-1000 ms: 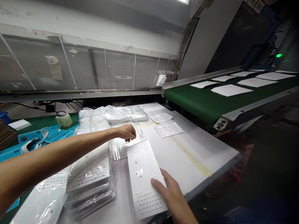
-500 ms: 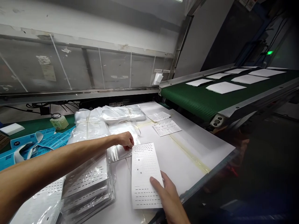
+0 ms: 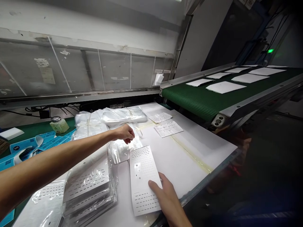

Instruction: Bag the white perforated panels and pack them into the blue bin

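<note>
Since the earlier frame, the perforated white rectangular sheet (image 3: 142, 178) has swung so that its far end leans left, and the left hand (image 3: 123, 133) sits slightly farther away.

Right hand (image 3: 167, 198): open, fingers and thumb spread, fingertips resting on the sheet's right edge near its near end; no clench seen.

Left hand: arm reaches across from the left, fingers curled at the upper edge of a clear plastic bag (image 3: 121, 150). Fingers touch the film, but whether they pinch it cannot be told.

Sheet position: lying flat on the white worktable (image 3: 189, 164), just right of the bag, its far end touching the bag.

Near left: a stack of bagged perforated sheets (image 3: 87, 183). Far: tied bundles of clear plastic bags (image 3: 118, 115), and to their right two small printed white paper slips (image 3: 168, 129). Far left, on a green bench mat (image 3: 30, 127): a small glass jar with a metal lid (image 3: 59, 125) and blue printed cards (image 3: 23, 145). Far right: a green conveyor belt (image 3: 196, 101) carrying white paper sheets (image 3: 223, 87).
</note>
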A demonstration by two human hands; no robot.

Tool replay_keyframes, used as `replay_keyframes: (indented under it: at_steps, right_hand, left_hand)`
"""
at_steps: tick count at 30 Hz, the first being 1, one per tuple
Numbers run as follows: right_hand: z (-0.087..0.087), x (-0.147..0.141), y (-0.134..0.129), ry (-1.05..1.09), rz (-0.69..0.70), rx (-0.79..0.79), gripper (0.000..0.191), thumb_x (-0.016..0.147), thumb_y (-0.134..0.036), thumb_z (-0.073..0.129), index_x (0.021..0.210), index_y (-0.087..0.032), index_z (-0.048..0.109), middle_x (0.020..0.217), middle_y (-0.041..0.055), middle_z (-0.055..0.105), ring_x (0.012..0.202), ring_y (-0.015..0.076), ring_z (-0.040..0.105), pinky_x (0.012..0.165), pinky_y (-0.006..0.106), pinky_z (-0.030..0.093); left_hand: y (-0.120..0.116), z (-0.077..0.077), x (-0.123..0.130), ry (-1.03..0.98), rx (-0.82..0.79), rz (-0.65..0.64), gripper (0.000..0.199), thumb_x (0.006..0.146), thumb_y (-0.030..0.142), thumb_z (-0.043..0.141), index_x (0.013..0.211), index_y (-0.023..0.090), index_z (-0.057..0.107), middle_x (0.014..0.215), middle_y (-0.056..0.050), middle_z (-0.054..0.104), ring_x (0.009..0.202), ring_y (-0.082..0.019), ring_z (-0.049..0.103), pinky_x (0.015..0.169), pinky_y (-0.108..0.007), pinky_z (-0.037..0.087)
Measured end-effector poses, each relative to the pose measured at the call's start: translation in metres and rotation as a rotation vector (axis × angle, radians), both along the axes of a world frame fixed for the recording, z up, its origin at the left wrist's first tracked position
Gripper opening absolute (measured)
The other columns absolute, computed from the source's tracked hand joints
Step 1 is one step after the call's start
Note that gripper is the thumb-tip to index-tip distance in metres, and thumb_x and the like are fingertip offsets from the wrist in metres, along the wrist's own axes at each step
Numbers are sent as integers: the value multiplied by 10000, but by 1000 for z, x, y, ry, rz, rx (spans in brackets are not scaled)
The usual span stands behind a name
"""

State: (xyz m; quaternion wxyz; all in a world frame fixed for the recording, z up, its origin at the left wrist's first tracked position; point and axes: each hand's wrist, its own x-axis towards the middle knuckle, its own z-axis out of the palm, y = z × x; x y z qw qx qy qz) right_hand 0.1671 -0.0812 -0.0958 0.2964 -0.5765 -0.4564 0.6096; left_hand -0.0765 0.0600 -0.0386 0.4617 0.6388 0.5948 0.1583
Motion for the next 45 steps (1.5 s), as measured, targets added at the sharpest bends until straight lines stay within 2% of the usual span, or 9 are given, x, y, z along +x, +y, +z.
replay_keyframes:
  at_steps: [4,9,12,15,18,28,35,40,45]
  right_hand:
    - [4,-2,-5,-13,6,23,384,783,-379,547,1131,-217,537,1087,70,653,984,264,608,797,368,496]
    - [22,-12,-9,-62,110,142,375,770,-324,553,1134,-233,544,1077,60,657,964,250,610,814,351,476]
    - [30,-17,5,-9,233,117,316,738,-286,575,1046,-216,593,1007,56,682,894,251,631,761,348,480]
    - [31,-17,26,100,246,12,360,710,-315,613,1039,-170,602,915,75,700,851,266,646,727,364,485]
    - [29,-15,40,114,209,-24,416,711,-341,619,1067,-129,583,875,104,702,826,272,657,739,388,484]
    - [1,-26,51,180,196,39,464,729,-397,622,1135,-180,562,987,90,681,882,254,643,767,359,470]
    - [-7,-51,82,145,75,35,926,670,-395,675,1427,-197,178,1233,130,563,992,248,603,842,365,448]
    - [-5,-58,96,161,126,32,852,628,-330,707,1380,-227,319,1058,91,658,874,245,638,777,377,472]
    - [-13,-44,88,187,145,70,682,660,-360,681,1283,-226,439,965,71,683,847,236,649,737,356,486]
  left_hand:
    - [1,8,-2,50,34,-24,113,705,169,615,780,93,650,704,-58,676,670,-164,659,632,-289,565]
    - [-1,2,3,127,66,-71,115,683,155,606,779,110,653,678,-44,674,633,-159,653,573,-256,543]
    - [-2,2,7,171,100,-105,118,674,145,581,768,121,649,686,-40,674,626,-156,651,544,-231,522]
    - [-6,5,8,217,127,-138,113,662,145,564,739,134,646,663,-30,665,600,-153,644,525,-222,503]
    - [-9,6,6,238,136,-165,123,664,161,555,746,140,645,665,-29,664,593,-153,641,527,-222,495]
    - [-17,7,12,213,132,-248,137,682,199,539,767,160,638,625,0,640,563,-133,603,533,-206,465]
    - [-27,11,25,244,252,-185,144,697,183,465,767,165,590,637,0,615,578,-147,593,510,-219,441]
    - [-35,13,24,250,284,-138,144,715,199,442,777,162,566,699,-18,622,609,-161,604,497,-226,444]
    - [-51,15,29,243,292,-117,167,748,196,419,802,156,572,677,-23,619,597,-154,595,502,-226,437]
